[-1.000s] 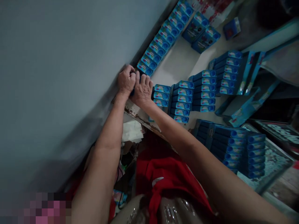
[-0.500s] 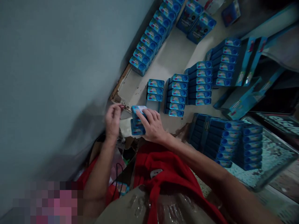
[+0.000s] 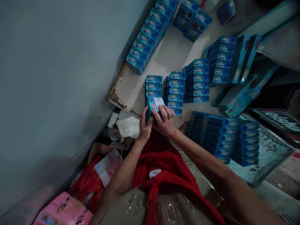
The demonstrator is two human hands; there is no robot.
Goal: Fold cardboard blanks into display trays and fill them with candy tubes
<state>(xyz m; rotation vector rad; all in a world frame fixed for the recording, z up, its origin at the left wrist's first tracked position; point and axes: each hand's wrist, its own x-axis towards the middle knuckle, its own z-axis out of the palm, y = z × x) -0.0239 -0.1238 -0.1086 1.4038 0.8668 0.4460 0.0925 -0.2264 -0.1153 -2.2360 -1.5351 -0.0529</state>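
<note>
Both my hands are on a small group of blue candy boxes (image 3: pixel 152 103) at the table's near edge. A white label shows on the top face. My left hand (image 3: pixel 145 126) grips their left side, its thumb toward the front. My right hand (image 3: pixel 166 120) wraps over the right side, fingers bent across the top. How many boxes are between the hands is hidden. Directly behind them stands a short row of like boxes (image 3: pixel 154 82), and to the right is a longer row of boxes (image 3: pixel 177 89).
More blue boxes (image 3: pixel 142 43) line the wall edge of the table (image 3: pixel 123 89). Further rows (image 3: pixel 198 79) stand at the right, with stacked boxes (image 3: pixel 226 134) nearer me. Below the table's left corner lie a white bottle (image 3: pixel 113 118) and a pink package (image 3: pixel 64 211).
My right hand has carried the boxes right and up to the short row. My left hand, earlier apart from them at the left, has come over and taken hold of them.
</note>
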